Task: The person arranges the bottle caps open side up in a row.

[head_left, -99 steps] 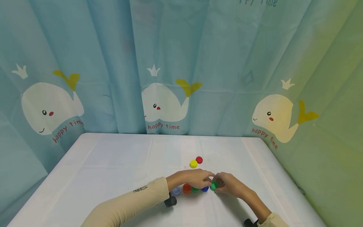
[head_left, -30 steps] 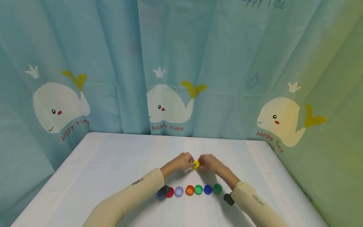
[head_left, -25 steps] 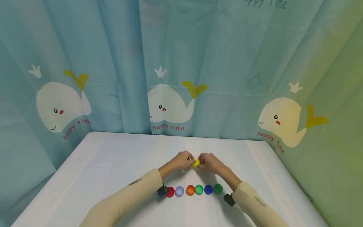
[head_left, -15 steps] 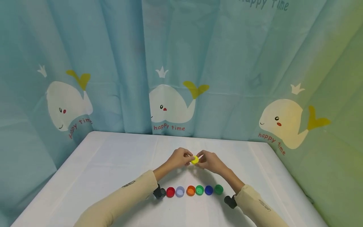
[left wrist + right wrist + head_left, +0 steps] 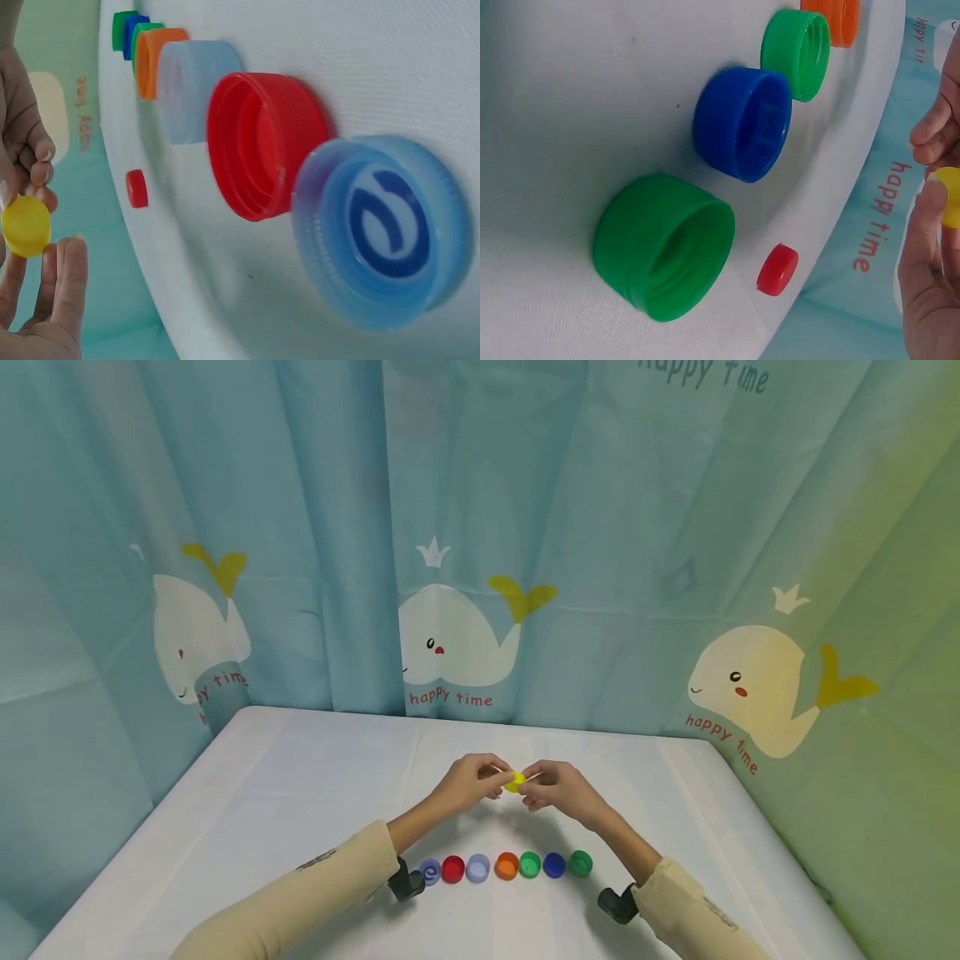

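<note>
My left hand (image 5: 467,781) and right hand (image 5: 564,789) meet above the table, both pinching a yellow bottle cap (image 5: 514,782) between thumb and fingers. In the left wrist view the yellow cap (image 5: 27,226) is held up off the table, its flat side showing. A second, red bottle cap (image 5: 137,187) lies on the table beyond the row; the hands hide it in the head view. Closer to me a row of upturned caps runs across: light blue (image 5: 430,872), red (image 5: 453,869), pale blue (image 5: 477,867), orange (image 5: 507,865), green (image 5: 529,864), blue (image 5: 554,865) and darker green (image 5: 581,863).
The white-covered table (image 5: 300,777) reaches back to a blue-green curtain (image 5: 615,677) printed with whales. Black wrist cameras hang under both forearms, the left one (image 5: 407,881) beside the light blue cap, the right one (image 5: 618,905) past the row's right end.
Both hands have left the darker green cap at the row's right end and gone to the yellow cap behind. The yellow cap has been lifted from the table and turned between the fingers.
</note>
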A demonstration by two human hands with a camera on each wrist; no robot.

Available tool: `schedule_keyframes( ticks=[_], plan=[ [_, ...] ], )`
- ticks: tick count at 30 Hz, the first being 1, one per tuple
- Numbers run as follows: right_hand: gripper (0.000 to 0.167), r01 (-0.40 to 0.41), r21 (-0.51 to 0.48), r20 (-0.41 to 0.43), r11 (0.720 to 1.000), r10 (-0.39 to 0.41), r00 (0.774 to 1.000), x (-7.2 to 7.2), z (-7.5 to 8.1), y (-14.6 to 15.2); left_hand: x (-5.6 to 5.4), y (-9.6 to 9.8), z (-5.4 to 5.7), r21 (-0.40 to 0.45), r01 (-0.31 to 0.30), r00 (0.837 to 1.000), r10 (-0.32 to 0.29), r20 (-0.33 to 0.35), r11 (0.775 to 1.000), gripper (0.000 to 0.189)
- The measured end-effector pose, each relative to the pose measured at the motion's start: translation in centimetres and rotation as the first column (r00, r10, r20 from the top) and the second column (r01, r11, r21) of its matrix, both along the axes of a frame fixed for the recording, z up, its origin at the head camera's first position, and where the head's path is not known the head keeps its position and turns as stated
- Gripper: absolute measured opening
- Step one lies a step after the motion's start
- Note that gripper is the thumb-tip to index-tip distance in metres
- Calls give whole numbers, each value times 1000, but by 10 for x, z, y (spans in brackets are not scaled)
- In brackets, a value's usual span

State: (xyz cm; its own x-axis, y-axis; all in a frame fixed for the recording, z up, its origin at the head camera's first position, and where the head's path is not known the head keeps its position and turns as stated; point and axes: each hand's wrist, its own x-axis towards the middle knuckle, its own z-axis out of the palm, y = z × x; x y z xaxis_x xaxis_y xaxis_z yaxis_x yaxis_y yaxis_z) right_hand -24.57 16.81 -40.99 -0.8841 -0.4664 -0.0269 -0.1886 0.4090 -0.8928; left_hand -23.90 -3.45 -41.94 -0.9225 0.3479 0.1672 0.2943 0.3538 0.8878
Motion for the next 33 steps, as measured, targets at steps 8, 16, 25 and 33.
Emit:
schedule_keyframes(
  ticks=[8, 16, 25, 33],
  plan=[
    [23, 19, 0, -99, 1000, -19, 995, 19, 15, 0, 5, 2, 7, 53, 57, 998, -56, -38, 997, 15],
    [18, 38, 12, -201, 999, -35, 979, 43, 37, 10, 10, 11, 16, -16, 100, 981, -101, -163, 995, 20],
    [37, 82, 102, -275, 991, -51, 960, 40, 17, 47, 16, 25, 20, -61, 213, 966, -220, -140, 975, 26],
    [33, 119, 177, -349, 977, -51, 936, 47, 14, 69, 17, 42, 18, -162, 294, 936, -318, -150, 942, 29]
  ],
)
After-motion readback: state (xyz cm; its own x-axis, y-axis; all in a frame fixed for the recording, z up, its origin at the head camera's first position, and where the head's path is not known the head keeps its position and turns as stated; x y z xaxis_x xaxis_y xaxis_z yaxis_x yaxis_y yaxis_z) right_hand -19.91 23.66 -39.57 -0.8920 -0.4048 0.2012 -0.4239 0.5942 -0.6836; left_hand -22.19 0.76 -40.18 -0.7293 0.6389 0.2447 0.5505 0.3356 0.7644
